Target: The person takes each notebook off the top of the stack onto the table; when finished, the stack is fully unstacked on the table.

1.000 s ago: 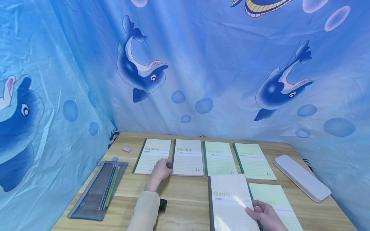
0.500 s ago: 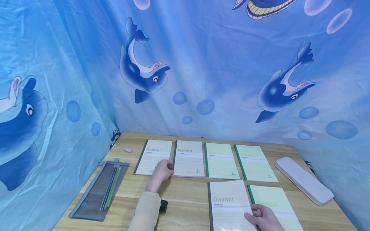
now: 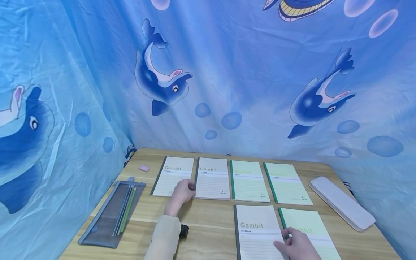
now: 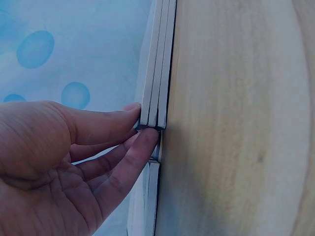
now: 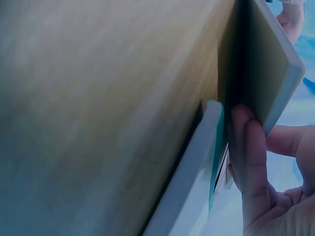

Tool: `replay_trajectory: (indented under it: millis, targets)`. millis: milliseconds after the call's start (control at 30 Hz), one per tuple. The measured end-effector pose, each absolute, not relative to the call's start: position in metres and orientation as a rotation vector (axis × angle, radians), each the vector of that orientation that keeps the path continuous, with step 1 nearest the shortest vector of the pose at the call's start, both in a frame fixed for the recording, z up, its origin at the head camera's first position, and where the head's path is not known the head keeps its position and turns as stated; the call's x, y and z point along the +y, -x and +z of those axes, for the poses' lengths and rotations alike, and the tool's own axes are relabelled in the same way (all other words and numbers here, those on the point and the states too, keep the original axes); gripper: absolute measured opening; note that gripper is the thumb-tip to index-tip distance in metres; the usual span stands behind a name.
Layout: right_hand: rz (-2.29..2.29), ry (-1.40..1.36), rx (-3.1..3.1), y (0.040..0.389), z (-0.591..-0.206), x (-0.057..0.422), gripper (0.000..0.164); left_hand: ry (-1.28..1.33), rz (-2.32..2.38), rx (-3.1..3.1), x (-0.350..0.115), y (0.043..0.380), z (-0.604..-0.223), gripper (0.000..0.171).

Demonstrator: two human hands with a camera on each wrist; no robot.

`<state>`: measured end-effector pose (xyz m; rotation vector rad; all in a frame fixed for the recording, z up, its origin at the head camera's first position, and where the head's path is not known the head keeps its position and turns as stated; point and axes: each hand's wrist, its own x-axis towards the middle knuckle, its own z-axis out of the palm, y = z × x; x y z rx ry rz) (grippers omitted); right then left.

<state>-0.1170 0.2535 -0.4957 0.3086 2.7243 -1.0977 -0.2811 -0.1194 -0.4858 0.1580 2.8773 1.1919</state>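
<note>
My left hand [image 3: 183,191] is at the lower left corner of a white notebook [image 3: 212,180] in the back row. In the left wrist view, its thumb and a finger pinch the corner of a stack of notebooks [image 4: 156,73]. At the front, my right hand [image 3: 298,245] holds the right edge of another white, dark-spined Gambit notebook [image 3: 256,216]. Its thumb lies on the cover; the right wrist view shows fingers beneath the tilted notebook [image 5: 270,64]. A green-spined notebook [image 3: 320,234] lies just right, partly hidden by that hand.
Beside the left hand is another white notebook [image 3: 173,173]. Two green notebooks, one left [image 3: 248,180] and one right [image 3: 287,182], continue the back row. A mesh pouch [image 3: 100,216] with pencils [image 3: 125,213], a pink eraser [image 3: 144,168] and a white case [image 3: 342,204] flank them.
The front white notebook has come down and toward me, away from the back row, and its cover looks flatter. My right hand still holds it. The left hand has stayed in place.
</note>
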Motion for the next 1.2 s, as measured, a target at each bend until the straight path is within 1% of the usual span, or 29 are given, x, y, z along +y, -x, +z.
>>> replay_trajectory:
  millis: [300, 500, 800, 1000, 1200]
  targets:
    - [-0.921, -0.213, 2.796, 0.117, -0.497, 0.255, 0.042, -0.149, 1.173, 2.881, -0.119, 0.282, -0.488, 0.032]
    - [-0.869, -0.182, 2.856, 0.116, -0.495, 0.252, 0.035, -0.160, 1.180, 2.892, -0.119, 0.281, -0.487, 0.030]
    - [-0.824, -0.174, 2.852, 0.116, -0.494, 0.253, 0.036, -0.172, 1.182, 2.896, -0.120, 0.281, -0.486, 0.031]
    - [-0.765, -0.142, 2.849, 0.115, -0.491, 0.254, 0.033, -0.169, 1.186, 2.890, -0.120, 0.281, -0.485, 0.031]
    - [-0.748, -0.165, 2.859, 0.118, -0.480, 0.255, 0.027, -0.158, 1.196, 2.879, -0.120, 0.281, -0.485, 0.033]
